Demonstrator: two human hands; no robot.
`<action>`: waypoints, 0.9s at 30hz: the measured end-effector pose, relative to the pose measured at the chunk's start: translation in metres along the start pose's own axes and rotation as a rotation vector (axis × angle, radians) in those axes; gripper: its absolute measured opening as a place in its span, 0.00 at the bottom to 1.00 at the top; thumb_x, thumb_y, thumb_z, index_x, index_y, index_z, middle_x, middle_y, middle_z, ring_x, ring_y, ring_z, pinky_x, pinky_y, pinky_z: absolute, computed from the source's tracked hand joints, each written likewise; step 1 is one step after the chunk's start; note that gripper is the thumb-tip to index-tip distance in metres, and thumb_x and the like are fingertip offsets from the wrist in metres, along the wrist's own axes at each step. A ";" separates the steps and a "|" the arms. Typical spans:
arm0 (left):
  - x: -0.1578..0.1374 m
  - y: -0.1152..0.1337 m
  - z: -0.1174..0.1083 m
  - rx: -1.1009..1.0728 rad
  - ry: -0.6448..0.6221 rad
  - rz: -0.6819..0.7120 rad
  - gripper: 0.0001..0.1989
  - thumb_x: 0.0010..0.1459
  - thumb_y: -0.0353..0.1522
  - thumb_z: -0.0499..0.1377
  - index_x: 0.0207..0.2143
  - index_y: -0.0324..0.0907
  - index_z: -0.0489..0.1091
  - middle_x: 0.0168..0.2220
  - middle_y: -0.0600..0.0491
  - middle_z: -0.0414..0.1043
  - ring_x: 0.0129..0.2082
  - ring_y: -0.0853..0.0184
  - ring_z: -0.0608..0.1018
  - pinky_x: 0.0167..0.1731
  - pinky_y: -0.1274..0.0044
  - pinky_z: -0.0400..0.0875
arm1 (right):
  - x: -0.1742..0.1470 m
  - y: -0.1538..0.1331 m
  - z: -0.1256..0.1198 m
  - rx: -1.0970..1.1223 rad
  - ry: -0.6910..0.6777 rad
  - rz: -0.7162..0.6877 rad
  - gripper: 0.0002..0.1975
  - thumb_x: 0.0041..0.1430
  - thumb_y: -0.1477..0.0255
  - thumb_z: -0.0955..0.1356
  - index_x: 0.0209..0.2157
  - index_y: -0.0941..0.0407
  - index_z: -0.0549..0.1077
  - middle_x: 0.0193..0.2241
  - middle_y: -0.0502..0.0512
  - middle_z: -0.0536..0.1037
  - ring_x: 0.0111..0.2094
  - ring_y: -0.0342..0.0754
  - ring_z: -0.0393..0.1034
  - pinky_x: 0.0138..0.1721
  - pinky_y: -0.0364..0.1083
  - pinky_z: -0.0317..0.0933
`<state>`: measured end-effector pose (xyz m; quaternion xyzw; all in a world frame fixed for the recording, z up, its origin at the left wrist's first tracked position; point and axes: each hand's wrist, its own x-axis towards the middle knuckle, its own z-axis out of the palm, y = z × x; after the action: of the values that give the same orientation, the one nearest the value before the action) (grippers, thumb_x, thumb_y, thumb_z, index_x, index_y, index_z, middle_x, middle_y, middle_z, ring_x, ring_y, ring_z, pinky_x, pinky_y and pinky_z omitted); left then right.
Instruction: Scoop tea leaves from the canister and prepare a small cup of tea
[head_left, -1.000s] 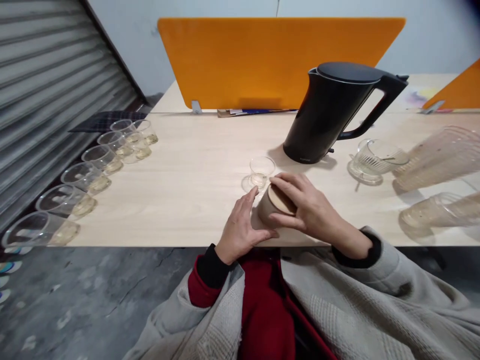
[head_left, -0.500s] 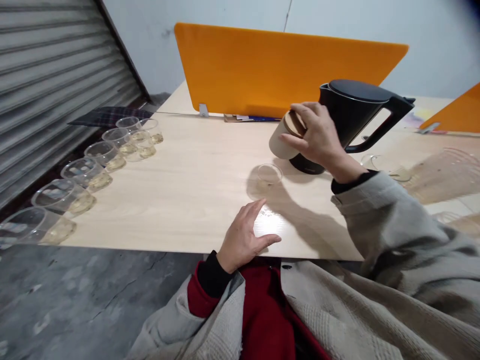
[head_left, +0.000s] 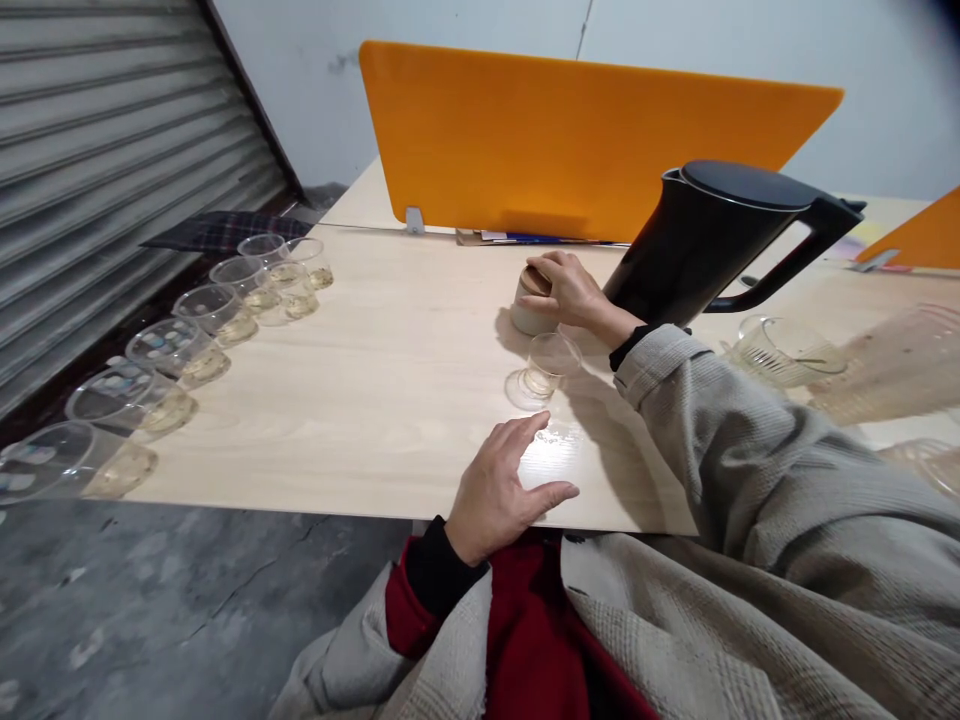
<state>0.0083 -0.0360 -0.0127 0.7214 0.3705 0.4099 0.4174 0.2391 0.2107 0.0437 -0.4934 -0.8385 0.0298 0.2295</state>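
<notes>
My right hand [head_left: 568, 290] grips a small pale canister [head_left: 529, 315] with a wooden lid, near the middle of the table. The canister looks upright and close to the tabletop; its right side is hidden by the fingers. In front of it stands a small clear cup [head_left: 546, 372]. Nearer the table's front edge, my left hand [head_left: 504, 485] hovers with thumb and fingers apart, holding nothing. Beyond my right forearm rises a black electric kettle [head_left: 694, 245], its handle pointing right.
Several clear plastic cups [head_left: 199, 365] with a little pale liquid line the table's left edge. At right are a glass pitcher [head_left: 787, 352] and a stack of clear cups [head_left: 892, 360]. An orange divider [head_left: 592, 145] stands at the back of the table [head_left: 360, 400].
My right hand has carried the canister left and down, from beside the kettle to behind the small cup. My left hand keeps its open pose; the view has shifted slightly.
</notes>
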 end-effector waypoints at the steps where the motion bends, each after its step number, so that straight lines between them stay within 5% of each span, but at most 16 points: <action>1: 0.000 0.000 0.000 0.001 -0.001 0.004 0.39 0.57 0.45 0.74 0.67 0.47 0.67 0.63 0.42 0.73 0.64 0.48 0.75 0.65 0.51 0.71 | 0.000 0.000 0.001 0.000 0.001 0.010 0.35 0.61 0.47 0.71 0.63 0.54 0.73 0.60 0.69 0.71 0.61 0.68 0.64 0.63 0.65 0.64; 7: -0.001 -0.001 0.000 -0.013 0.007 -0.022 0.37 0.58 0.44 0.74 0.67 0.50 0.67 0.63 0.43 0.72 0.63 0.49 0.75 0.61 0.54 0.75 | -0.004 -0.001 -0.002 0.029 -0.010 0.006 0.44 0.62 0.41 0.69 0.69 0.55 0.67 0.67 0.68 0.66 0.69 0.69 0.57 0.70 0.65 0.56; 10: 0.001 -0.004 -0.001 -0.088 0.077 -0.060 0.36 0.61 0.43 0.71 0.68 0.51 0.65 0.67 0.43 0.67 0.64 0.51 0.74 0.57 0.59 0.78 | -0.021 -0.007 -0.015 0.085 0.134 0.034 0.41 0.67 0.40 0.64 0.69 0.53 0.67 0.70 0.64 0.64 0.71 0.66 0.55 0.72 0.67 0.51; 14: 0.012 -0.008 -0.006 -0.225 0.181 -0.182 0.39 0.62 0.42 0.69 0.71 0.50 0.60 0.71 0.40 0.61 0.66 0.50 0.72 0.53 0.63 0.80 | -0.065 -0.026 -0.029 0.327 0.383 0.188 0.35 0.70 0.39 0.58 0.58 0.52 0.75 0.55 0.61 0.77 0.59 0.60 0.70 0.61 0.63 0.66; 16: 0.021 -0.006 -0.006 -0.264 0.182 -0.264 0.42 0.63 0.41 0.68 0.74 0.47 0.55 0.69 0.38 0.63 0.64 0.50 0.74 0.49 0.65 0.81 | -0.087 -0.038 -0.030 0.539 0.286 0.287 0.36 0.68 0.37 0.59 0.53 0.51 0.77 0.48 0.59 0.80 0.50 0.56 0.75 0.46 0.54 0.73; 19: 0.034 0.001 -0.004 -0.279 0.142 -0.374 0.44 0.64 0.37 0.66 0.77 0.43 0.49 0.60 0.37 0.73 0.52 0.56 0.80 0.44 0.68 0.79 | -0.111 -0.053 -0.026 0.777 0.049 0.367 0.38 0.64 0.34 0.61 0.49 0.52 0.78 0.46 0.59 0.80 0.45 0.52 0.76 0.32 0.46 0.69; 23: 0.046 0.009 0.003 -0.287 0.043 -0.459 0.44 0.66 0.34 0.63 0.78 0.42 0.45 0.48 0.43 0.80 0.41 0.63 0.80 0.39 0.72 0.76 | -0.124 -0.062 -0.023 0.850 -0.066 0.332 0.37 0.67 0.36 0.61 0.49 0.53 0.80 0.48 0.59 0.81 0.45 0.51 0.75 0.33 0.45 0.68; 27: 0.043 0.008 0.010 -0.252 0.007 -0.382 0.42 0.65 0.33 0.63 0.77 0.44 0.49 0.64 0.38 0.72 0.45 0.63 0.80 0.38 0.74 0.76 | -0.129 -0.065 -0.024 0.831 -0.128 0.296 0.36 0.66 0.36 0.62 0.48 0.54 0.80 0.44 0.59 0.81 0.43 0.52 0.75 0.38 0.47 0.69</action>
<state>0.0356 -0.0046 0.0036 0.5790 0.4477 0.3691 0.5728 0.2489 0.0645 0.0374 -0.4710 -0.6882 0.4272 0.3494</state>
